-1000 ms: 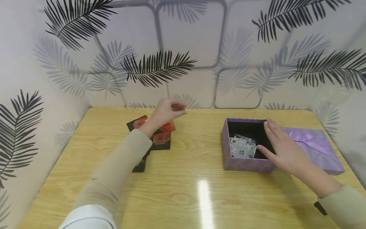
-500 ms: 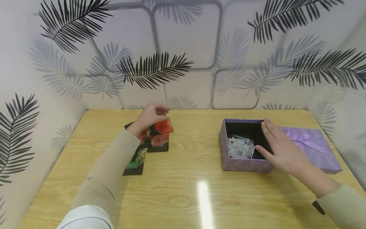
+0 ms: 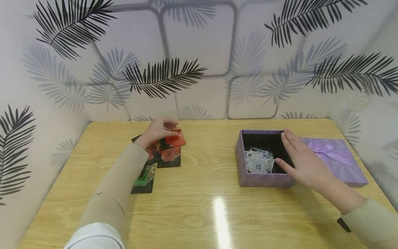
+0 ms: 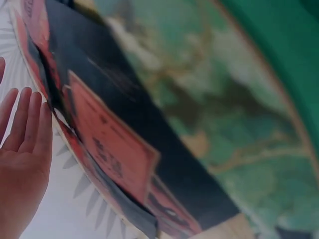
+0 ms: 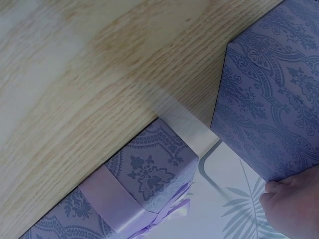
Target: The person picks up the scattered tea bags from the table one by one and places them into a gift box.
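Observation:
My left hand (image 3: pixel 158 130) hovers low at the bright red packet (image 3: pixel 178 139), its fingers gently bent and thumb beside the packet. In the left wrist view the left hand's fingers (image 4: pixel 31 117) look straight, past several black packets with red labels (image 4: pixel 112 139). A black packet with a green label (image 3: pixel 146 179) lies nearest on that side; its green print (image 4: pixel 249 99) fills the left wrist view. My right hand (image 3: pixel 306 164) rests on the right rim of the purple box (image 3: pixel 264 180), fingers straight, thumb over the inside. White packets (image 3: pixel 258 162) lie in the box.
The purple lid (image 3: pixel 339 162) with a ribbon bow lies right of the box, partly hidden by the right hand. The wooden table (image 3: pixel 199 193) ends at a leaf-patterned wall (image 3: pixel 199 93) behind.
My left hand has moved left and down, from above the packets' far side to the red packet. The right hand stays on the box rim. The whole view has shifted slightly.

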`<act>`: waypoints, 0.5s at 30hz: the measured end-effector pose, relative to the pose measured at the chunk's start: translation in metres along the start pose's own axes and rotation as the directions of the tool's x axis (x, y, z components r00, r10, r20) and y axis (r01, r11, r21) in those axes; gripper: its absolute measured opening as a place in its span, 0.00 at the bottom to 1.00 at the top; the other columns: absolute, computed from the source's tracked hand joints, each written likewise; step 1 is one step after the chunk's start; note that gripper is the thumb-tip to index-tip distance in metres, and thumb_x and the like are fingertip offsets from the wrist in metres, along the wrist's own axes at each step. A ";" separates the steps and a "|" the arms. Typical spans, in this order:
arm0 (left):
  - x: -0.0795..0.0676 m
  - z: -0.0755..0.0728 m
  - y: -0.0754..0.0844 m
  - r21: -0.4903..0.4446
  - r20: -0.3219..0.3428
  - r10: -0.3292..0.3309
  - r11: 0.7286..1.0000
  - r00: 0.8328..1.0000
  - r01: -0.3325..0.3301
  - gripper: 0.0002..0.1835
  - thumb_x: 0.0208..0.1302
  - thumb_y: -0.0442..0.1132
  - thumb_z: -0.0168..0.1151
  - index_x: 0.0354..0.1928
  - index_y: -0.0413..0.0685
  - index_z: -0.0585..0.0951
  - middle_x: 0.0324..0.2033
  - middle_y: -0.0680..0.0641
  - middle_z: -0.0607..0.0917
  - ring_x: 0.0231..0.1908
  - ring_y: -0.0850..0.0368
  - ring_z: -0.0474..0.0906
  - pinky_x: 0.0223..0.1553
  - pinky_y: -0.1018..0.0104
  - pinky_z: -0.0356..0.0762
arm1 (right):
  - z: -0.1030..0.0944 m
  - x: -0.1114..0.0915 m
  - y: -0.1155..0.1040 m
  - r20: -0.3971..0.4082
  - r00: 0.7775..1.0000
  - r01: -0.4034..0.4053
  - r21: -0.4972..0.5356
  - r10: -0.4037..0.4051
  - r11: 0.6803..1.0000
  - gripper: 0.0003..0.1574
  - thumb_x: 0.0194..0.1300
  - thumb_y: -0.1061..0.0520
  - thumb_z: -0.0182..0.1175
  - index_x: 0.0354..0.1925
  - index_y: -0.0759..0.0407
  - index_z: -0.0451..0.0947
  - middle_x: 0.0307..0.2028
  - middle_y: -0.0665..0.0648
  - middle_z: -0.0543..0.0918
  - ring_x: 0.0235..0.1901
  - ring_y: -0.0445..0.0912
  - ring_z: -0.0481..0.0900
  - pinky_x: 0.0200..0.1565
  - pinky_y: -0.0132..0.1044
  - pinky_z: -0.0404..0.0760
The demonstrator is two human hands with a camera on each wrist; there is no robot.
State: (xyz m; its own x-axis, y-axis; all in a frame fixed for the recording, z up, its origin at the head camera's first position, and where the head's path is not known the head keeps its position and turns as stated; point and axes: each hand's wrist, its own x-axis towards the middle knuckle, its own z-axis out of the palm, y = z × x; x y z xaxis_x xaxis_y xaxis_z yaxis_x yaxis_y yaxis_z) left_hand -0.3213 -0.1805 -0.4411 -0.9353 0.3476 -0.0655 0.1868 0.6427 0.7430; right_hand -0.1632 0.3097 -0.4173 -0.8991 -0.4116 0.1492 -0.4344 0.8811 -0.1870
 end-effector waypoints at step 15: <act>0.000 -0.001 -0.016 0.093 0.098 0.038 0.995 0.994 -0.047 0.33 0.66 0.37 0.77 0.71 0.35 0.77 0.65 0.32 0.81 0.63 0.35 0.79 0.68 0.41 0.77 | 0.000 0.001 -0.002 -0.003 1.000 -0.001 -0.001 0.001 1.000 0.55 0.81 0.40 0.56 0.83 0.73 0.46 0.83 0.74 0.50 0.84 0.66 0.48 0.86 0.43 0.34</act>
State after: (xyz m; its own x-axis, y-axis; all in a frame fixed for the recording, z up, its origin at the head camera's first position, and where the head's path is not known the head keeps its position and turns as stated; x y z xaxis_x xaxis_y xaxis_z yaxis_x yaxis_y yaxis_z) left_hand -0.3246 -0.1917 -0.4528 -0.8935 0.4372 -0.1023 0.2578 0.6860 0.6804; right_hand -0.1630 0.3081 -0.4168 -0.8991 -0.4104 0.1525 -0.4339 0.8816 -0.1858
